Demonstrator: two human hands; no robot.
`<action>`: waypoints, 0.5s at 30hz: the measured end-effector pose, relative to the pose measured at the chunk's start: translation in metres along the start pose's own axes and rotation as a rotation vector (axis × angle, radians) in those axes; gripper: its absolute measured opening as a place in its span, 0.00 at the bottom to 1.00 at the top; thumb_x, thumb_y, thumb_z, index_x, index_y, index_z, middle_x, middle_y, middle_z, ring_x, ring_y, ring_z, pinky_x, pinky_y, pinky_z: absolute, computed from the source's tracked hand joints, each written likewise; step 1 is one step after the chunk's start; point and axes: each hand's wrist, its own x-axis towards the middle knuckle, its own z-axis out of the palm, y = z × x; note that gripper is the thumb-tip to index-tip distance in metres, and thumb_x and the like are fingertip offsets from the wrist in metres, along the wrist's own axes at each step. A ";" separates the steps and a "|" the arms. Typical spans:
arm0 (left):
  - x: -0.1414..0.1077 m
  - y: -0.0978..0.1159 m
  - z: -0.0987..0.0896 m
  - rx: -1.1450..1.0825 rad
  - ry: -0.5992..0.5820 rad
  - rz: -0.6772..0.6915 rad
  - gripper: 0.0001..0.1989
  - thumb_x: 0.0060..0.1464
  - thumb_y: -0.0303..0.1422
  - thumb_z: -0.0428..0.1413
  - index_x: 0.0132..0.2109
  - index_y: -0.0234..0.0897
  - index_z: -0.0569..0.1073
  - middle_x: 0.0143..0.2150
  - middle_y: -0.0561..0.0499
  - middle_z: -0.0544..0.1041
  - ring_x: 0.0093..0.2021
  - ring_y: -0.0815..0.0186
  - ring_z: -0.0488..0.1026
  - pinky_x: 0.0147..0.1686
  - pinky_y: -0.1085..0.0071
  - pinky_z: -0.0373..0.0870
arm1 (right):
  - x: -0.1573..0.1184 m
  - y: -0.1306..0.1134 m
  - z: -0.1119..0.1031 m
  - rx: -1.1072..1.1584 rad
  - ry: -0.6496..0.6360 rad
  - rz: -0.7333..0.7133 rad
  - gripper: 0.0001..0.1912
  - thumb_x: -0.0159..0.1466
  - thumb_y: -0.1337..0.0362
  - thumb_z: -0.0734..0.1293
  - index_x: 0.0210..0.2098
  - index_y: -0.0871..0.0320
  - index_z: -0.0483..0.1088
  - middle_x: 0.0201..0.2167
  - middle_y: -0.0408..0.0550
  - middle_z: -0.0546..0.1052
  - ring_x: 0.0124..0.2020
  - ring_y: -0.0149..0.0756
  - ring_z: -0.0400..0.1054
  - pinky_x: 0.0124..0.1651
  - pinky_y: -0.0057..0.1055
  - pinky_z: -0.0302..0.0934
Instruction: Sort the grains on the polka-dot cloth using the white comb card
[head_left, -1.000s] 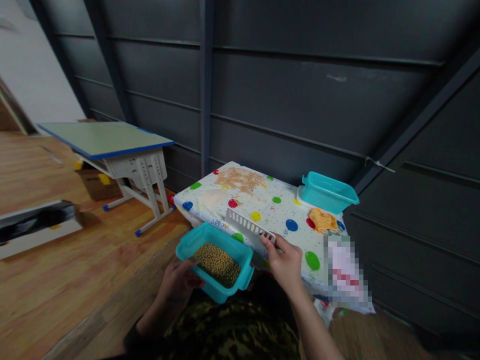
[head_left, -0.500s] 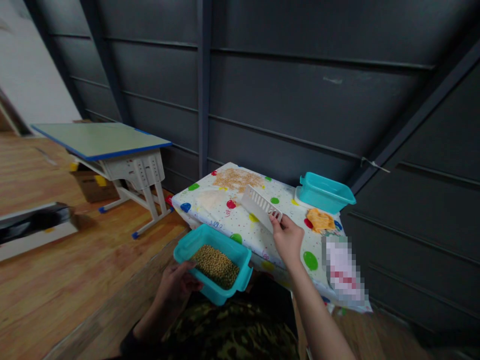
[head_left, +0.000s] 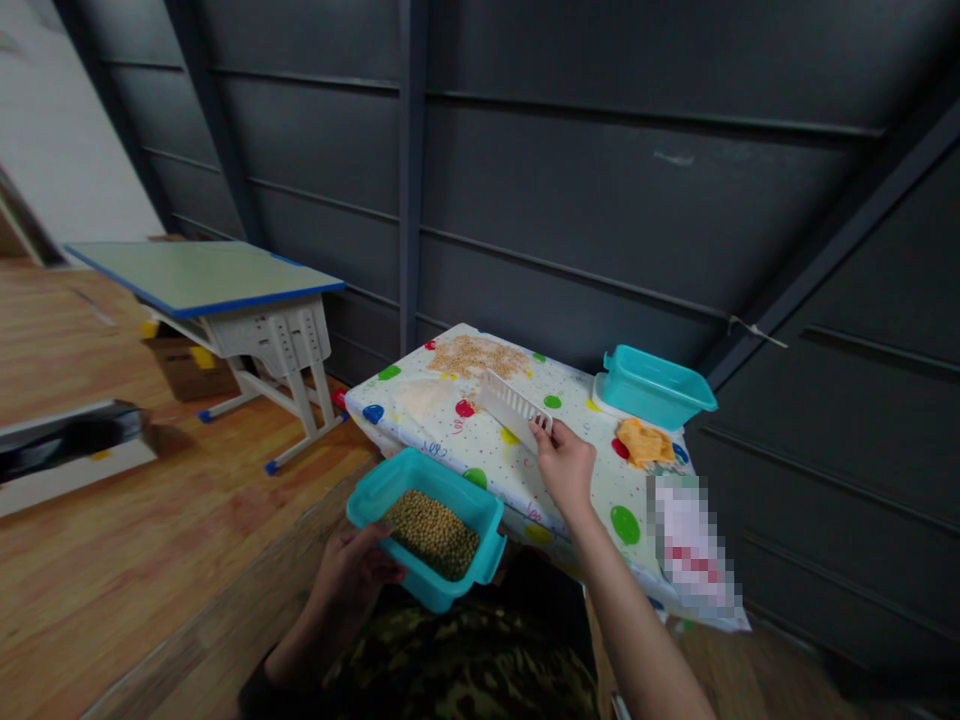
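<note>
Left hand: I see it low by the waist, thumb uppermost, fingers curled underneath in a grip.
Left forearm: slants forward and inward.
Right hand: reaches farther out, thumb and fingers pinched together.
Right forearm: bare, stretched forward, angling inward.

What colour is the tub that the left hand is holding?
The tub is bright turquoise. It shows best in the head view.

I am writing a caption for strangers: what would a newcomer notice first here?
Probably the turquoise tub of yellowish beans at lower centre, held by the left hand. Next comes the white slotted piece in the right hand, over the balloon-patterned tablecloth. Beyond it, tan grains lie scattered.
</note>
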 end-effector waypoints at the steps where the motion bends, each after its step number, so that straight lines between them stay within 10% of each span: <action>1: -0.001 0.001 0.000 -0.002 -0.007 -0.011 0.18 0.40 0.42 0.84 0.26 0.41 0.85 0.22 0.46 0.84 0.21 0.53 0.83 0.24 0.59 0.83 | 0.000 0.000 0.000 0.002 -0.006 -0.002 0.35 0.74 0.25 0.67 0.27 0.46 0.69 0.21 0.46 0.76 0.25 0.42 0.67 0.34 0.36 0.56; 15: -0.019 0.006 0.007 -0.009 -0.007 0.037 0.17 0.47 0.42 0.84 0.27 0.41 0.87 0.23 0.46 0.85 0.23 0.54 0.82 0.27 0.59 0.84 | 0.001 0.002 0.009 0.056 -0.043 0.026 0.35 0.73 0.26 0.70 0.26 0.46 0.69 0.20 0.43 0.73 0.25 0.40 0.66 0.33 0.36 0.55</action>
